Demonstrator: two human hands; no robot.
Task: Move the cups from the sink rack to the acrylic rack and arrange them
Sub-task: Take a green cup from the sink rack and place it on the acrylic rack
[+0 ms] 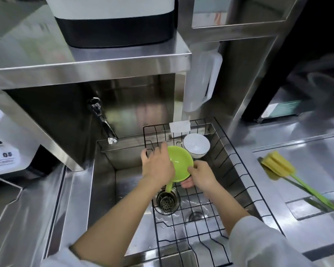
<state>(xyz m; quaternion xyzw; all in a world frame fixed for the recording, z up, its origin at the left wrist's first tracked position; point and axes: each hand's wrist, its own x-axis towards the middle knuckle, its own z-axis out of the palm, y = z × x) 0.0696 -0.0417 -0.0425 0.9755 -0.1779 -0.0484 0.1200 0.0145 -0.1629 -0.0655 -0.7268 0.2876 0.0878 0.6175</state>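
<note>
A green cup (181, 164) with a green handle pointing down is held above the black wire sink rack (237, 170). My left hand (158, 164) grips its left rim. My right hand (202, 176) holds its right rim and underside. Just behind it a white cup (196, 145) stands upright in the rack's far end. The acrylic rack is not in view.
The steel sink (104, 189) has a drain strainer (167, 201) and a faucet (102, 120) at the back left. A yellow sponge brush with a green handle (278, 168) lies on the counter to the right. A steel shelf hangs overhead.
</note>
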